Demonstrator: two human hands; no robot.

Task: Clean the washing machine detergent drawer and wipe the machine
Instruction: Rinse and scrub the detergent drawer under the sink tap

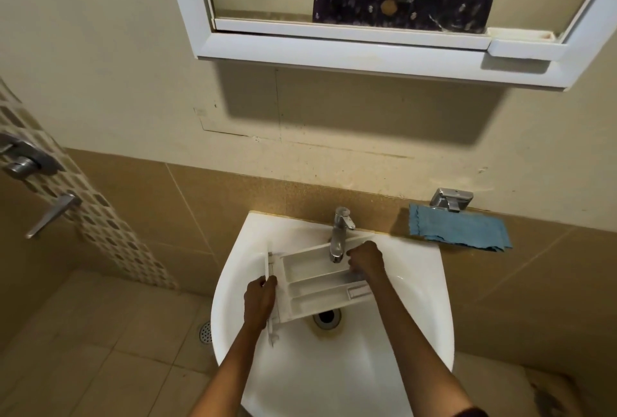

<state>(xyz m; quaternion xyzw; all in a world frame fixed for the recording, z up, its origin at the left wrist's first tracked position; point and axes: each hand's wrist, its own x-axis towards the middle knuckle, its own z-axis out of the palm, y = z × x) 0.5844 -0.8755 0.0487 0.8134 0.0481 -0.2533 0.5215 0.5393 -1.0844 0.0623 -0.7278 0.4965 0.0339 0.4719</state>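
Left hand (pixel 260 298) grips the left end of the white detergent drawer (pixel 320 286), held over the sink (pixel 417 286) under the tap (pixel 338 236); right hand (pixel 365 261) curls round its right end. A blue cloth (pixel 460 229) lies past the sink's back right corner.

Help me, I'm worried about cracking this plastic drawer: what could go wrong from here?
1. The detergent drawer is held across the sink only at its ends by the left hand and right hand; a slip could drop it onto the porcelain.
2. The tap spout hangs right over the drawer, so lifting carelessly might knock plastic against metal.
3. Water splashing off the drawer could soak the blue cloth on the ledge.
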